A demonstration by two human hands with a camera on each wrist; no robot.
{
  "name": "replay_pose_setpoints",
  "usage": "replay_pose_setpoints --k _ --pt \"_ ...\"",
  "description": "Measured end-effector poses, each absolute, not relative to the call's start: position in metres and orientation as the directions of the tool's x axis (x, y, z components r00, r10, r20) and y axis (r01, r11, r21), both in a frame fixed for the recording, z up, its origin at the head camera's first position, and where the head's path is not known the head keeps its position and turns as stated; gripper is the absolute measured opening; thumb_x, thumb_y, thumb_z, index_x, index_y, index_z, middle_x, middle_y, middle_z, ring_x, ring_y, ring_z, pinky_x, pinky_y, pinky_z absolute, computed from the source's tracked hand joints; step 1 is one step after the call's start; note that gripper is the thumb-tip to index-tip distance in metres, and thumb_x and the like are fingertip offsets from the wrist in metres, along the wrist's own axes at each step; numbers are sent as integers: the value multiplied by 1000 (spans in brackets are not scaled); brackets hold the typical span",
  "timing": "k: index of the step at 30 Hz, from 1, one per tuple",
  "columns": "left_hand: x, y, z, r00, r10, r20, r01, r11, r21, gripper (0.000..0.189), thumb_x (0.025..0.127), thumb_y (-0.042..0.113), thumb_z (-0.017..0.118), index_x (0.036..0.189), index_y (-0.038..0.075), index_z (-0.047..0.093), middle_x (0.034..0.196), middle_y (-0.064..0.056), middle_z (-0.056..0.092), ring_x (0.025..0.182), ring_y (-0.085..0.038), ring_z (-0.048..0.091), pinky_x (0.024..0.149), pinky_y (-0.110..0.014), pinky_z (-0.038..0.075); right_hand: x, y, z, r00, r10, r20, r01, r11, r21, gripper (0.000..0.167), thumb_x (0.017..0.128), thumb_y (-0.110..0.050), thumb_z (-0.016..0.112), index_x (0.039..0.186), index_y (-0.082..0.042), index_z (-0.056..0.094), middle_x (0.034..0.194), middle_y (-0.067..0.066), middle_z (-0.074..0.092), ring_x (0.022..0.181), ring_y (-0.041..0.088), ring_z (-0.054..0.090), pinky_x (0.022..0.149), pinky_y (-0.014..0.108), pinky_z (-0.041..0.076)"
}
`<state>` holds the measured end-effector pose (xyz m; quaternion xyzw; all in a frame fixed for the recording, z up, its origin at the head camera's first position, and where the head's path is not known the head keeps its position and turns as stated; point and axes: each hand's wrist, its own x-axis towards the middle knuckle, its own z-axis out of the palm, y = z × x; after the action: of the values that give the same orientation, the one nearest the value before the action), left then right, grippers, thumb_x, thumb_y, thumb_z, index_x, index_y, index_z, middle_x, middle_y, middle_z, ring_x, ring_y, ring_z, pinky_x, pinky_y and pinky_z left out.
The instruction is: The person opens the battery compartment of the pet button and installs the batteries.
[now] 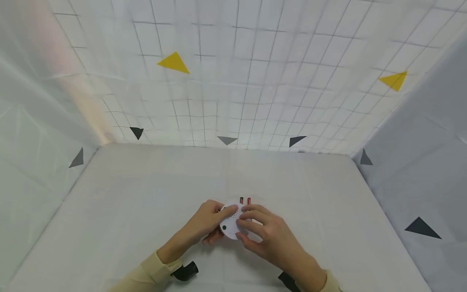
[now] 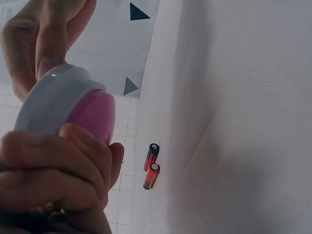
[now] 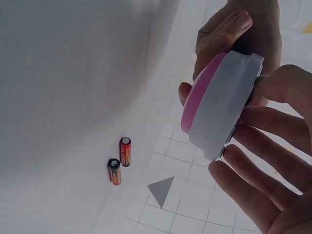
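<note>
A round device (image 1: 230, 232) has a flat white face with a cluster of small holes and a dark round spot near its edge. Its other side is a pink dome (image 3: 202, 95), visible in both wrist views. My left hand (image 1: 205, 219) grips the device from the left, thumb on the white face and fingers under the pink side. Fingertips of my right hand (image 1: 271, 233) touch the white face and its edge, the fingers mostly extended. Beyond the device, two red and black batteries (image 3: 125, 152) lie side by side on the white surface.
A white cloth-like surface (image 1: 146, 182) lies beneath the hands. Behind it rises a white wall with a grid (image 1: 255, 81) and yellow and dark triangles. Pale side walls (image 1: 419, 170) stand left and right. Black wrist mounts (image 1: 185, 271) show by both sleeves.
</note>
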<state>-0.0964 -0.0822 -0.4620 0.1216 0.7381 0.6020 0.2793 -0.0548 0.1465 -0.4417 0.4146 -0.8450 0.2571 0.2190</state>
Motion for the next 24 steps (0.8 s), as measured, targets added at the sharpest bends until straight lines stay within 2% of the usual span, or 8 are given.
replay_pose_setpoints --k 9,18,21,24 --pt "-95 -84 -462 -821 499 -277 -161 263 951 56 102 55 63 75 7 66 48 -5 58 30 -9 43 31 -25 32 -54 142 -445 -509 -594 623 -841 497 -213 23 79 -12 88 100 -8 80 102 1 78 105 22 75 87 32 62" --pt "-95 -85 -464 -819 504 -275 -140 289 947 54 103 54 62 76 8 68 46 -3 55 30 -9 42 30 -25 31 -55 139 -447 -471 -603 644 -857 486 -171 23 75 -5 87 97 -6 79 100 3 79 102 23 76 85 32 62" --pt "-94 -83 -464 -816 508 -275 -129 304 944 52 103 54 63 77 9 70 45 -3 54 30 -9 42 30 -25 31 -56 141 -448 -477 -596 646 -856 483 -185 20 74 0 85 92 -6 79 97 2 78 98 21 76 83 29 62" --pt "-94 -83 -465 -812 509 -285 -132 314 940 52 102 56 63 78 11 71 45 -3 54 30 -10 42 30 -25 31 -57 145 -447 -489 -598 635 -856 471 -215 19 76 -3 88 92 -7 79 97 2 78 97 20 76 84 28 62"
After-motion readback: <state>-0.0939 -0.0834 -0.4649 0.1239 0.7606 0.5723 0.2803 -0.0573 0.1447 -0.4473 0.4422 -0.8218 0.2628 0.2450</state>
